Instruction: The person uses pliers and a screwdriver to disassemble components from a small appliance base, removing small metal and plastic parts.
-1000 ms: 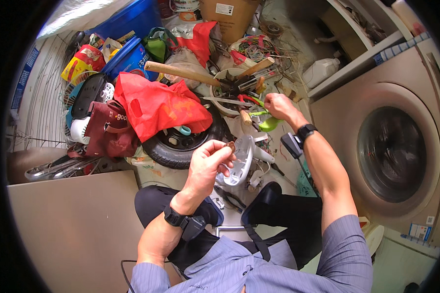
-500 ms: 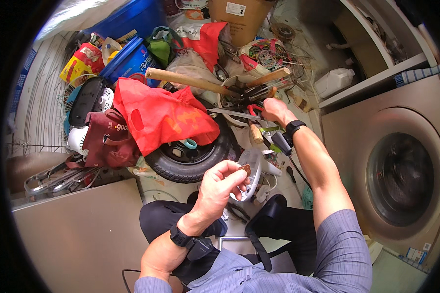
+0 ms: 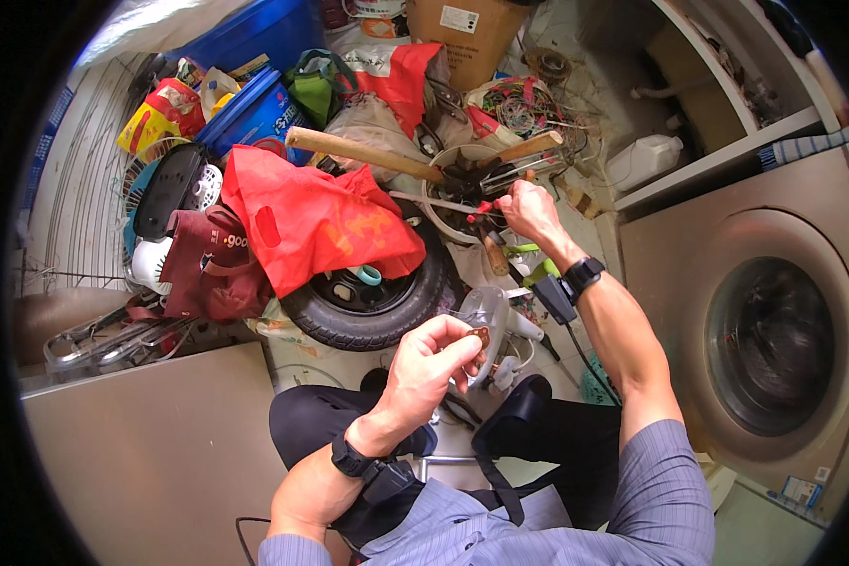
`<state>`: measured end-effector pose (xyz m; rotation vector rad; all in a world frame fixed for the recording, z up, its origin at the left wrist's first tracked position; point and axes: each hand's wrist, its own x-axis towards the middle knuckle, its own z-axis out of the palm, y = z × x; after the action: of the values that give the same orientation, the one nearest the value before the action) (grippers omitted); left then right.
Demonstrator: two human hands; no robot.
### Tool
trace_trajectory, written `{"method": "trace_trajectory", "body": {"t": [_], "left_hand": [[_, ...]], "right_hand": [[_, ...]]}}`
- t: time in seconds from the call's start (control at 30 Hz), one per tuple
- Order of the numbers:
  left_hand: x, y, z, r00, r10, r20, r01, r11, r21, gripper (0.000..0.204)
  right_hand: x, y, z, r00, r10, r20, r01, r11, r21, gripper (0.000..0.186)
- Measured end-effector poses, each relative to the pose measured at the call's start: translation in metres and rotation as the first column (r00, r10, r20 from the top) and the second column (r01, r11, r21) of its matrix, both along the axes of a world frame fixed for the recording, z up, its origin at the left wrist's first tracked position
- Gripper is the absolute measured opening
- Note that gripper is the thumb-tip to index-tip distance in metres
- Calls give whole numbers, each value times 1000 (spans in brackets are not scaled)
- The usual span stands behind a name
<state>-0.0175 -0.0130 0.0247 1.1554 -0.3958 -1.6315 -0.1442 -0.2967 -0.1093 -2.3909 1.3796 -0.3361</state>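
Observation:
My left hand (image 3: 431, 360) is closed in a pinch around a small flat brown piece (image 3: 482, 335), held above a clear plastic container (image 3: 486, 307). Further off to the right, my right hand (image 3: 532, 211) is closed at the red handle of a long, narrow-bladed tool (image 3: 434, 202). The blade points left across the rim of a round tool bucket (image 3: 431, 201). Wooden handles stick out of this bucket, one of them a thick pole (image 3: 363, 155) leaning left. Fingers of the right hand partly hide its grip.
A tyre (image 3: 368, 325) lies under a red bag (image 3: 316, 222) left of the bucket. A washing machine (image 3: 651, 245) stands at the right. Blue bins, a maroon bag (image 3: 217, 274), a tangle of wires (image 3: 519, 104) and a white jug (image 3: 643, 162) crowd around.
My right hand has shifted slightly left and away from me, and the narrow blade has moved the same way. My left hand, still pinching the brown piece, has moved a little right.

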Motion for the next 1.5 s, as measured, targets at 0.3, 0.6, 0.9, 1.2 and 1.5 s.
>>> {"method": "trace_trajectory", "body": {"t": [0.3, 0.6, 0.9, 1.2, 1.5], "left_hand": [[-9, 5, 0, 1000, -5, 25, 6, 1000, -30, 13], [-11, 10, -4, 1000, -15, 20, 16, 999, -38, 14], [-17, 9, -3, 997, -20, -70, 17, 999, -48, 15], [-20, 9, -1, 999, -30, -14, 29, 997, -69, 15], [-15, 2, -23, 965, 37, -259, -52, 997, -53, 12]], "right_hand": [[-21, 53, 27, 920, 289, -263, -379, 825, -420, 12], [-23, 65, 35, 855, 395, -336, -508, 766, -393, 9], [-33, 70, 52, 803, 397, -445, -590, 632, -502, 12], [-9, 42, 80, 702, 155, -695, -248, 968, -34, 22], [-81, 51, 151, 973, -51, -226, -54, 898, -437, 23]]}}
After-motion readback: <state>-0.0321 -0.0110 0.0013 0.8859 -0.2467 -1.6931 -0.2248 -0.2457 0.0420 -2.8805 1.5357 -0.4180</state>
